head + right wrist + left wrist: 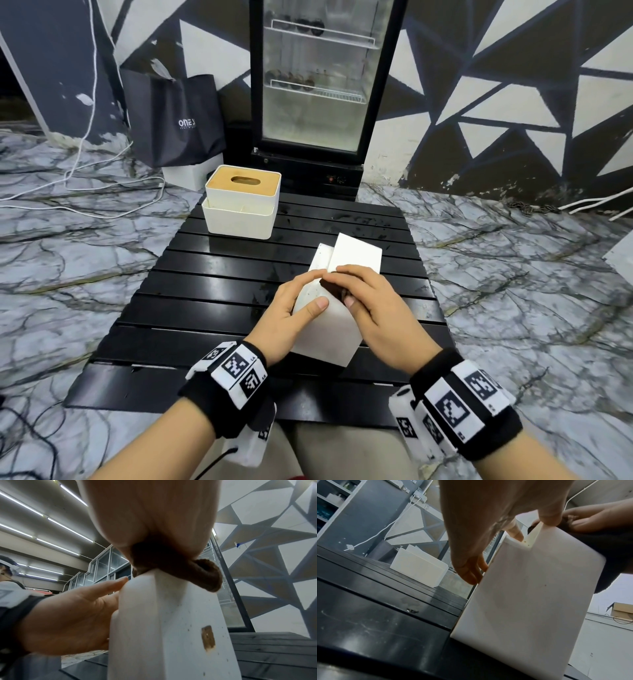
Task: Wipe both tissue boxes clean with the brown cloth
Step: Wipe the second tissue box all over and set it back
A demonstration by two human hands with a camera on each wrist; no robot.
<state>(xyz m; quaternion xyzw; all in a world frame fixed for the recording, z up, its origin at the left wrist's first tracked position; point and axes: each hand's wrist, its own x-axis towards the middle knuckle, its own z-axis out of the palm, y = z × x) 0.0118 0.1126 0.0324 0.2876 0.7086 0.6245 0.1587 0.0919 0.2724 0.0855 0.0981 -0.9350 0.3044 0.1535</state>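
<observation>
A white tissue box (346,318) stands tilted on end in the middle of the black slatted table (191,308). My left hand (301,294) grips its left side, thumb on the near face. My right hand (359,291) holds the bunched brown cloth (334,289) against the box's upper edge. The right wrist view shows the brown cloth (197,574) folded over the top corner of the speckled white tissue box (163,628), with a brown mark on its side. A second tissue box (243,205), white with a wooden lid, sits at the table's far left, apart from both hands.
A glass-door fridge (322,85) stands behind the table. A black bag (174,120) rests on a white box (191,174) at the back left. White cables (85,192) trail over the marble floor. The table's near and left slats are bare.
</observation>
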